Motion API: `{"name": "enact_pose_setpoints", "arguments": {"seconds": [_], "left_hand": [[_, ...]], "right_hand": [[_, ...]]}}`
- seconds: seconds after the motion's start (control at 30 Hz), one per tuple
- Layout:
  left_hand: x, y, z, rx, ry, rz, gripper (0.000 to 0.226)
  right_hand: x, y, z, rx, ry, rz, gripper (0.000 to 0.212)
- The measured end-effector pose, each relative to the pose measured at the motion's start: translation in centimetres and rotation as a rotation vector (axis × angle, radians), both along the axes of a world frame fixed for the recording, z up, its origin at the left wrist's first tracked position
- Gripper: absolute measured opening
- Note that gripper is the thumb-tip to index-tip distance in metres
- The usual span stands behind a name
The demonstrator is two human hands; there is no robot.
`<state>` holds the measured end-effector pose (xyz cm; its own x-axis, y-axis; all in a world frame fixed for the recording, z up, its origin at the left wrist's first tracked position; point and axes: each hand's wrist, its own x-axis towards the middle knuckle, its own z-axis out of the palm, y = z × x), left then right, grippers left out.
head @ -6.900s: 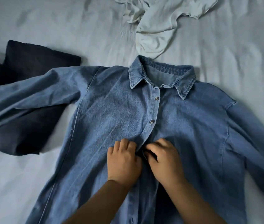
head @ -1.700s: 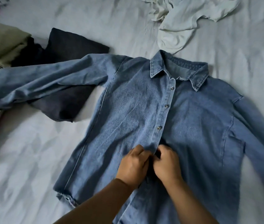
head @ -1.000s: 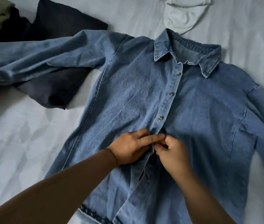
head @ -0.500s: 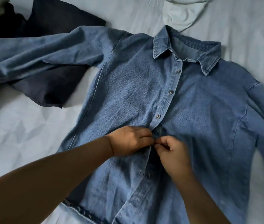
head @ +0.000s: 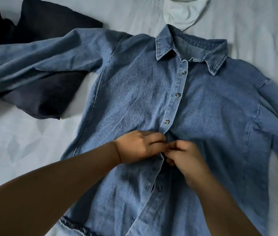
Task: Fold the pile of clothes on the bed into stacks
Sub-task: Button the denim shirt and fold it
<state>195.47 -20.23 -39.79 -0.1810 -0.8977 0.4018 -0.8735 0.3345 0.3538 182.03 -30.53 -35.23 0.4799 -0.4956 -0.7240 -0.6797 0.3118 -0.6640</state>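
We cannot make out the button or buttonhole between our fingertips — the knuckles cover that spot on the placket. The denim shirt runs off the frame at its hem and at both cuffs, so we see neither sleeve end. A white garment above the collar is cut off by the top edge, and a dark navy garment lies partly under the shirt's outstretched sleeve on our left; further dark cloth at the top left corner is too dim to identify.

The shirt lies front up, spread flat on a pale, creased bed sheet, collar away from us. Three buttons below the collar are fastened; lower down the placket gapes, with one loose button visible on the under layer.

Our left hand has its fingers curled, pinching the edge of the upper placket just below the third button. Our right hand meets it from the other side — fingers bent tight, thumb and forefinger nipping the fabric at the same point. The two sets of fingertips touch.
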Motion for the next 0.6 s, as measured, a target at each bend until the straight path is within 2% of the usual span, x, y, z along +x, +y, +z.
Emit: {"name": "enact_pose_setpoints", "arguments": {"seconds": [0.1,0.4,0.53,0.6], "left_hand": [[0.0,0.1,0.0,-0.013,0.057,0.091,0.012],[-1.2,1.2,-1.4,-0.031,0.148,0.130,0.009],[-1.5,1.4,-1.6,-0.027,0.187,0.156,0.012],[-1.7,1.4,-1.5,-0.028,0.171,0.174,0.016]], "right_hand": [[0.1,-0.1,0.0,-0.007,0.002,0.031,0.026],[-0.3,0.5,-0.4,-0.130,-0.018,0.101,0.028],[-0.7,0.3,-0.4,-0.188,-0.011,0.223,0.008],[-0.8,0.2,-0.3,-0.234,-0.008,0.304,0.007]]}}
